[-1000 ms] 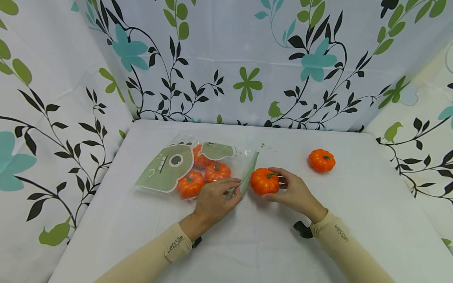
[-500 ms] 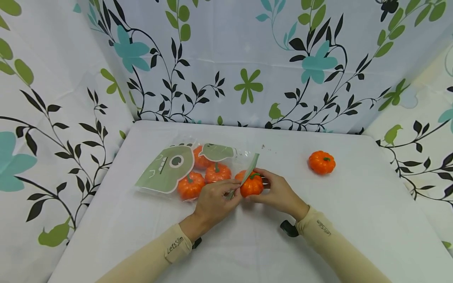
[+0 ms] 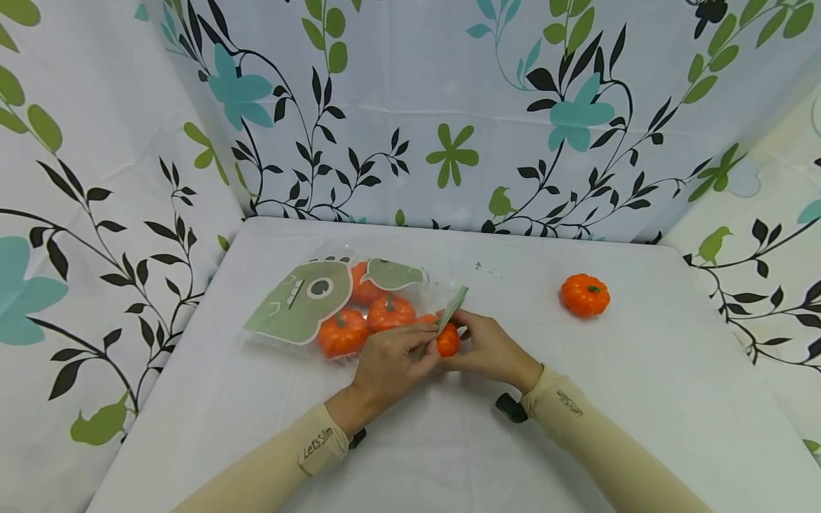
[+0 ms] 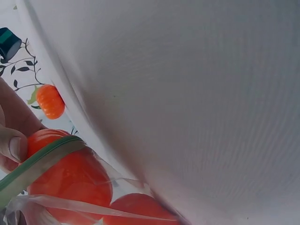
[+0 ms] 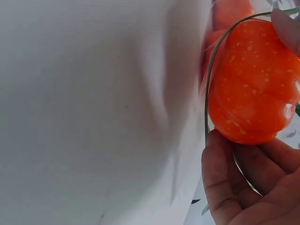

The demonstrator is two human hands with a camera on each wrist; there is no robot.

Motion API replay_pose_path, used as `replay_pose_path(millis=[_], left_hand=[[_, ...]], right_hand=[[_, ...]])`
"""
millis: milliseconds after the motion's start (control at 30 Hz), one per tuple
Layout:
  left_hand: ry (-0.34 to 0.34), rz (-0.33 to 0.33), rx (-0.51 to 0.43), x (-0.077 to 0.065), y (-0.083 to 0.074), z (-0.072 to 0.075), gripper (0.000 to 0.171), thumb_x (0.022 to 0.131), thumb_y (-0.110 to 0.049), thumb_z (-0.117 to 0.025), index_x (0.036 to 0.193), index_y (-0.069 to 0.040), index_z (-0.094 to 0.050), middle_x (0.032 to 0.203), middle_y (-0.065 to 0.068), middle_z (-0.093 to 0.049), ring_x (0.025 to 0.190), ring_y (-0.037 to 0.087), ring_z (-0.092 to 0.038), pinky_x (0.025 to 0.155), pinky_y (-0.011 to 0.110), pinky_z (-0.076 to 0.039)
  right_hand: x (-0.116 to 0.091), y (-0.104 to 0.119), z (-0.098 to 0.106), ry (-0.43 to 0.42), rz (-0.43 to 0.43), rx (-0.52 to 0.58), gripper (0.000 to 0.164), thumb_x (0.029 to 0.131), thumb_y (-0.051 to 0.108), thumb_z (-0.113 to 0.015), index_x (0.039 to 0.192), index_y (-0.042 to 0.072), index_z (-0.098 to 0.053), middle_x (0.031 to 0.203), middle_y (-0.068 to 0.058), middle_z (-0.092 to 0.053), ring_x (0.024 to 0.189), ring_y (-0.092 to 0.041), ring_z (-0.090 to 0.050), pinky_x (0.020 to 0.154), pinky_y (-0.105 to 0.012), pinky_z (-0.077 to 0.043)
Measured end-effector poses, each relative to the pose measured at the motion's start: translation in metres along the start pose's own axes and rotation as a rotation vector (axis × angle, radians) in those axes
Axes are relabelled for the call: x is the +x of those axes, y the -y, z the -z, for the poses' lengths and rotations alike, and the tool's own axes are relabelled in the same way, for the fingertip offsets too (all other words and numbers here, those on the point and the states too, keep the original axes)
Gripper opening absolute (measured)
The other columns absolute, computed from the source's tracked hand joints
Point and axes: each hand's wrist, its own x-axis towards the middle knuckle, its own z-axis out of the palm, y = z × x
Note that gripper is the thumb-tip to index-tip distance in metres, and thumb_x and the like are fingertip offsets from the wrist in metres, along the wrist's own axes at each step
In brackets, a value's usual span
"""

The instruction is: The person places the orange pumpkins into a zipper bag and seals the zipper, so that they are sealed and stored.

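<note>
A clear zip bag (image 3: 282, 310) with a green dinosaur print lies on the table, holding several small orange toy pumpkins (image 3: 343, 333). My left hand (image 3: 391, 360) pinches the bag's mouth by its green zip strip (image 3: 453, 306). With its fingers and thumb, my right hand (image 3: 490, 349) grips another pumpkin (image 5: 255, 84) at the opening. That pumpkin is partly inside: in the left wrist view the green strip (image 4: 42, 166) crosses over it and clear plastic covers its lower part. The left hand hides some of it in the head view.
One more orange pumpkin (image 3: 585, 295) sits apart at the right rear of the white-covered table (image 3: 641, 399). Small dark specks (image 3: 478, 266) mark the cloth behind the bag. A leaf-patterned curtain (image 3: 410, 107) hangs along the back and sides.
My right hand has moved left with its pumpkin, from beside the bag's mouth to partly within it. The left hand keeps its pinch; the bagged pumpkins have shifted slightly left.
</note>
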Motion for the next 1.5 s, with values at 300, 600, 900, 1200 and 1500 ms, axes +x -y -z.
replay_pose_path(millis=[300, 600, 900, 1200, 1500], left_hand=[[-0.013, -0.047, -0.012, 0.000, -0.002, -0.002, 0.018, 0.078, 0.001, -0.070, 0.093, 0.000, -0.080, 0.095, 0.007, -0.077, 0.092, 0.017, -0.074, 0.082, 0.027, -0.058], [-0.006, -0.073, 0.029, 0.000, -0.005, -0.002, 0.017, 0.077, 0.001, -0.069, 0.089, 0.000, -0.080, 0.093, 0.007, -0.077, 0.090, 0.016, -0.074, 0.079, 0.027, -0.059], [0.001, -0.075, 0.055, 0.001, -0.006, -0.002, 0.016, 0.078, -0.001, -0.071, 0.091, -0.001, -0.080, 0.091, 0.006, -0.077, 0.086, 0.016, -0.074, 0.076, 0.026, -0.059], [0.006, -0.058, 0.063, 0.004, -0.006, 0.001, 0.019, 0.079, -0.002, -0.069, 0.093, -0.001, -0.081, 0.093, 0.007, -0.077, 0.088, 0.016, -0.074, 0.079, 0.026, -0.058], [-0.010, -0.064, 0.060, 0.004, -0.006, -0.001, 0.015, 0.077, -0.001, -0.069, 0.088, 0.000, -0.080, 0.092, 0.007, -0.077, 0.086, 0.016, -0.074, 0.076, 0.026, -0.059]], right_hand=[[0.008, 0.004, -0.008, 0.024, 0.037, -0.003, 0.068, 0.078, 0.028, -0.087, 0.139, 0.012, -0.060, 0.122, 0.009, -0.068, 0.094, -0.015, -0.061, 0.078, -0.036, -0.054], [0.013, 0.004, -0.014, 0.025, 0.096, 0.040, 0.072, 0.083, 0.013, -0.082, 0.147, 0.003, -0.051, 0.139, -0.007, -0.060, 0.106, -0.018, -0.063, 0.087, -0.043, -0.056], [0.002, -0.002, -0.011, -0.002, 0.007, 0.286, 0.079, 0.077, 0.005, -0.086, 0.146, -0.001, -0.049, 0.151, -0.016, -0.048, 0.122, -0.031, -0.059, 0.101, -0.045, -0.050], [-0.014, -0.015, 0.005, -0.066, -0.080, 0.293, 0.051, 0.088, 0.015, -0.079, 0.134, 0.002, -0.062, 0.133, -0.013, -0.063, 0.112, -0.030, -0.067, 0.088, -0.037, -0.058], [-0.015, -0.011, 0.002, -0.004, -0.091, 0.274, 0.042, 0.091, 0.020, -0.075, 0.129, 0.004, -0.066, 0.127, -0.011, -0.066, 0.105, -0.025, -0.070, 0.080, -0.034, -0.059]])
